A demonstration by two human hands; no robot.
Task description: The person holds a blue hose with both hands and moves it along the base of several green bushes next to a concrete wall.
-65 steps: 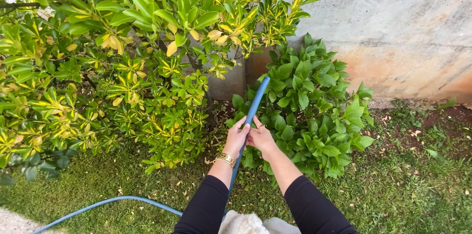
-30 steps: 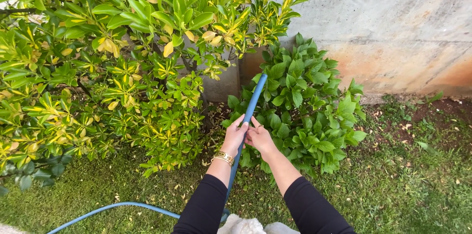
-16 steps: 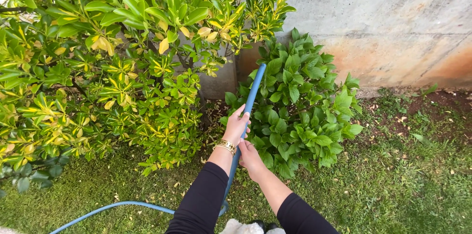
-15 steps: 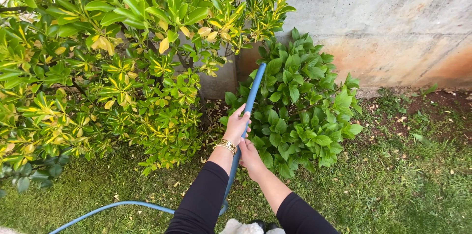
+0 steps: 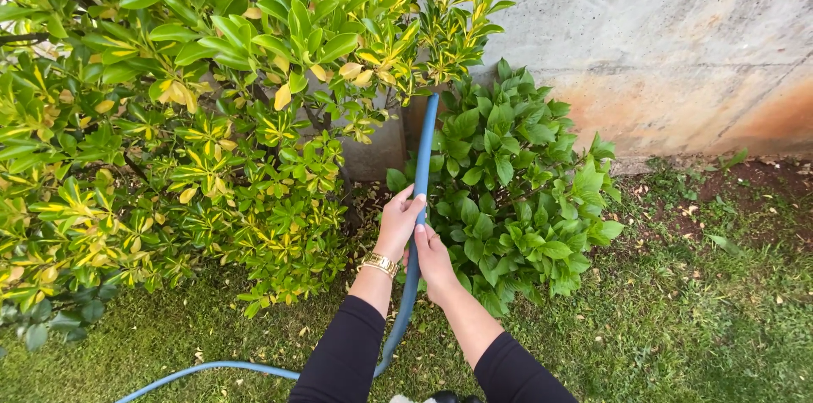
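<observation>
Between the two hands: hose [image 5: 421, 168], blue, running from the grass [image 5: 694, 318] behind the left sleeve, up between the forearms, to an open end just under the shrub [image 5: 169, 115] overhang

Left hand [image 5: 398, 221]: wrapped round the hose, upper grip; gold bracelet [image 5: 378, 264] at the wrist

Right hand [image 5: 434, 261]: closed on the hose just below the left, touching it

Ahead of the hands: bush [image 5: 517, 191], dark green, against the wall [image 5: 660, 30]; hose tip sits over its left edge

Handling note, as judgement: stacked grips steady the free end; keep the tip low toward the roots, and leave slack in the loop lying behind the left arm so the hose does not kink
</observation>
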